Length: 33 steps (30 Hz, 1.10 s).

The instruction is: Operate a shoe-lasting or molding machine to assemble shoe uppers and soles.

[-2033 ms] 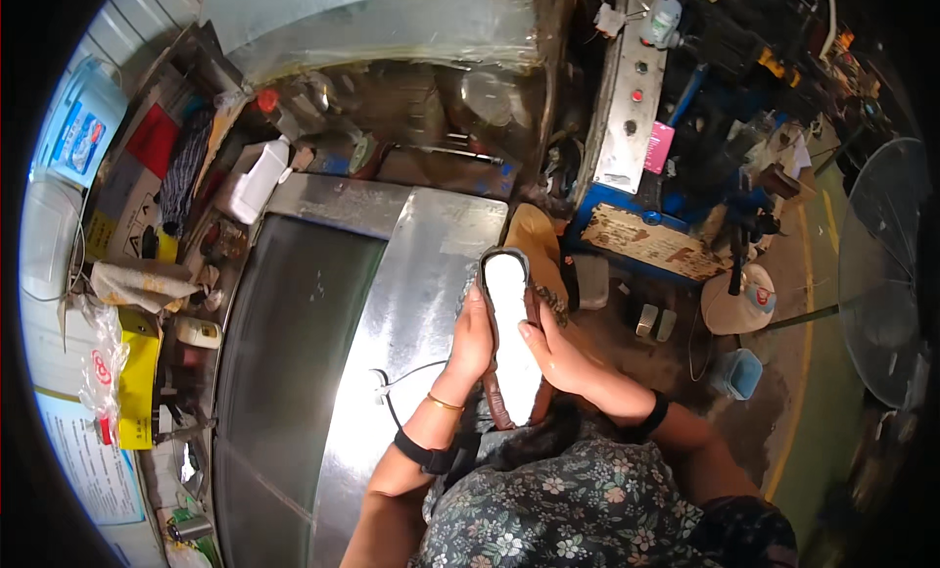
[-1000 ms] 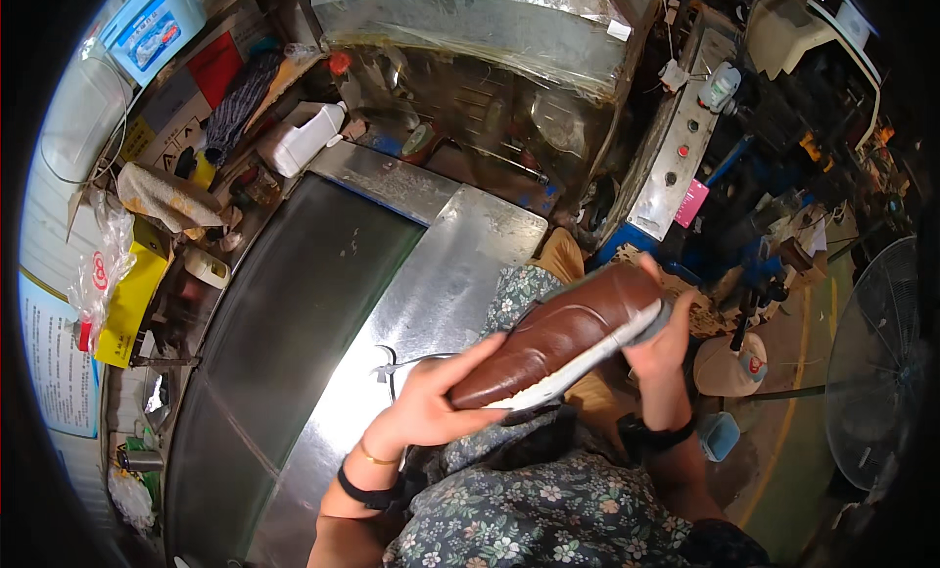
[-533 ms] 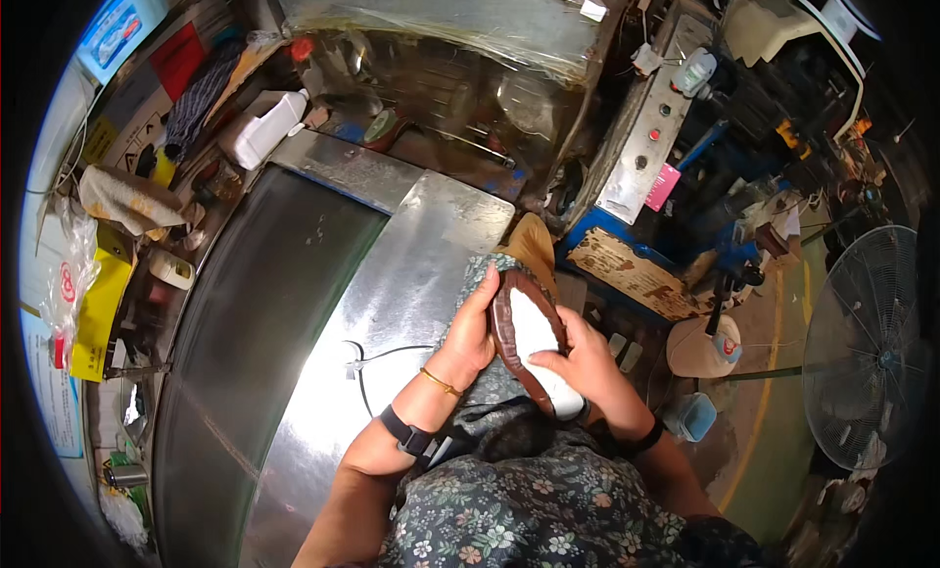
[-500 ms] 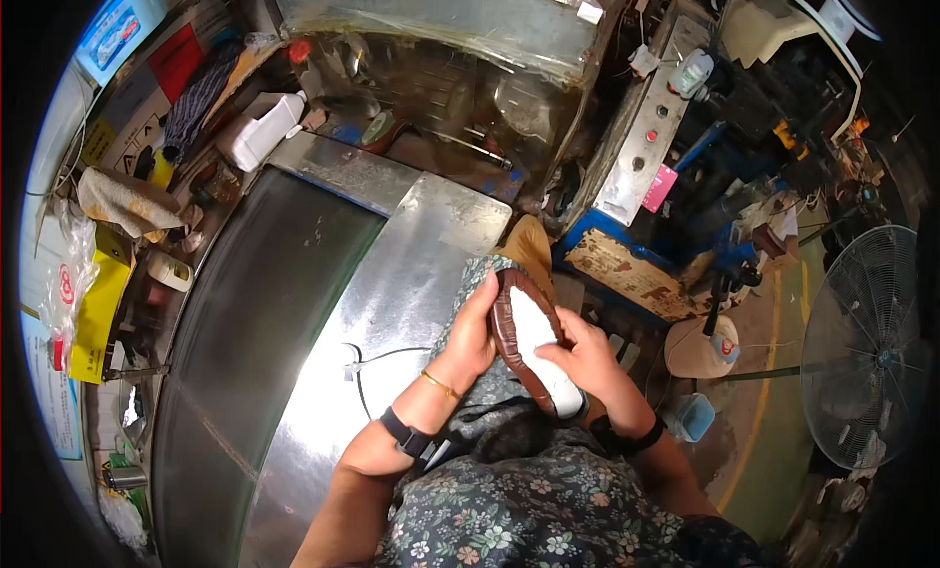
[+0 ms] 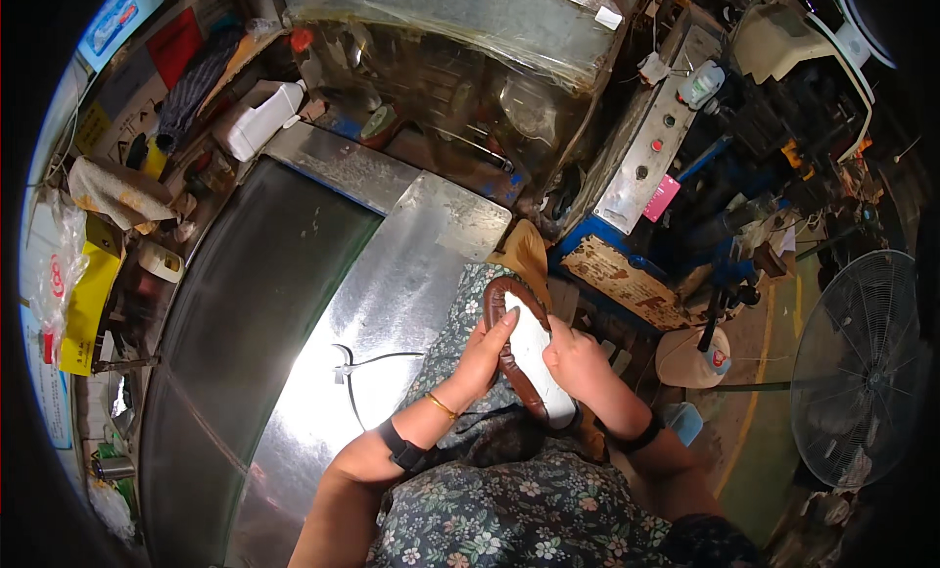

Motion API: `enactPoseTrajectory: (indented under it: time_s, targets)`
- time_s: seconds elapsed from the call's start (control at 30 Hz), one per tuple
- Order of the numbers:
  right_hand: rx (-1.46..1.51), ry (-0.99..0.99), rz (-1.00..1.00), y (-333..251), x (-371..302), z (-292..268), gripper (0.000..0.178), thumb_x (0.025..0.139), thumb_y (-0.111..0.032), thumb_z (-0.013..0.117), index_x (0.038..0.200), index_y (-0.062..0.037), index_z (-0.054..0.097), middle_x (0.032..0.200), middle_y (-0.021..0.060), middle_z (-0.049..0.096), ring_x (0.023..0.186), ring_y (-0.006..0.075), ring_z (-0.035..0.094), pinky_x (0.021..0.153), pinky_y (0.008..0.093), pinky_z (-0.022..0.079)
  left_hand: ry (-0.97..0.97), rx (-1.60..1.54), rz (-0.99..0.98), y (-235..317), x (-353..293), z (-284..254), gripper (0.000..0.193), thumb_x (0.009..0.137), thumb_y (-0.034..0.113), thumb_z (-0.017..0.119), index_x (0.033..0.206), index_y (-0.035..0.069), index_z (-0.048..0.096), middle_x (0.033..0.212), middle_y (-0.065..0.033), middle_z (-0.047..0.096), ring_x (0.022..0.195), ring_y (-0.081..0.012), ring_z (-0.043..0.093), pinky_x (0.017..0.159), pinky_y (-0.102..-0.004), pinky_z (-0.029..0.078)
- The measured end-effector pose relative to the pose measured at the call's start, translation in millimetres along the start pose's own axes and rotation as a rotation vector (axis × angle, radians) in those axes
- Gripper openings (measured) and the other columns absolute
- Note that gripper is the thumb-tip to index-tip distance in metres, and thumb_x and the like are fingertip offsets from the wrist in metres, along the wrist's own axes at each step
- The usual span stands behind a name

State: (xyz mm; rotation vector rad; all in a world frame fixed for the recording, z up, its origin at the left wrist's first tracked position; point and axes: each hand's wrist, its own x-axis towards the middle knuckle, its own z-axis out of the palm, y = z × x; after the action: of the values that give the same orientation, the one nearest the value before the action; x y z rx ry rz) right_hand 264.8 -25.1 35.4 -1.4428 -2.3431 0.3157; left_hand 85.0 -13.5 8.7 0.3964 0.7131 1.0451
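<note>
Brown shoe (image 5: 532,357), pale bottom up, over lap (image 5: 446,357). L hand (image 5: 479,360) part-closed round its side, thumb on top; R hand (image 5: 582,366) curled tight, gripping opp. edge. Step's prob. edge work/check; next move likely needs steady L grip.

Brown shoe (image 5: 530,338) with white underside (image 5: 535,362)

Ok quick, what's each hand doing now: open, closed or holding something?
Left hand: closed on the brown shoe, thumb over its white underside.
Right hand: closed, fingers curled at the shoe's right edge; can't tell whether it grips.
</note>
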Motion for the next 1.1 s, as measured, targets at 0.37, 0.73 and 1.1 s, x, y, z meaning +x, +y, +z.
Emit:
enactPoseTrajectory:
  time_s: [0.37, 0.73, 1.1]
  targets:
    - [0.122, 0.170, 0.060, 2.5, 12.1, 6.6, 0.028, 0.085, -0.006, 0.060, 0.112, 0.0017, 0.065, 0.081, 0.0157, 0.069, 0.070, 0.0274, 0.067, 0.063, 0.0363, 0.053, 0.018, -0.129, -0.077, -0.7, 2.2, -15.2, 0.035, 0.099, 0.027, 0.059, 0.125, 0.005, 0.056, 0.113, -0.0054, 0.066, 0.103, -0.0149, 0.063, 0.092, -0.0314, 0.049]
    - [0.453, -0.244, 0.484, -8.6, 26.5, 28.2, 0.041, 0.106, -0.030, 0.033, 0.118, 0.0000, 0.057, 0.109, 0.0199, 0.067, 0.093, 0.0452, 0.064, 0.081, 0.0490, 0.050, 0.107, -0.272, -0.158, 4.4, -2.9, -21.6, 0.041, 0.097, 0.036, 0.057, 0.123, 0.004, 0.059, 0.113, -0.0086, 0.068, 0.100, -0.0210, 0.065, 0.091, -0.0351, 0.052]
    - [-0.318, 0.124, 0.173, -24.3, 52.4, 20.6, 0.020, 0.092, -0.019, 0.059, 0.077, -0.0066, 0.058, 0.062, 0.0083, 0.060, 0.054, 0.0237, 0.064, 0.046, 0.0354, 0.048, 0.171, -0.155, 0.056, -2.0, 8.9, -4.8, 0.039, 0.098, 0.032, 0.055, 0.123, 0.002, 0.057, 0.114, -0.0076, 0.065, 0.104, -0.0192, 0.062, 0.094, -0.0331, 0.047]
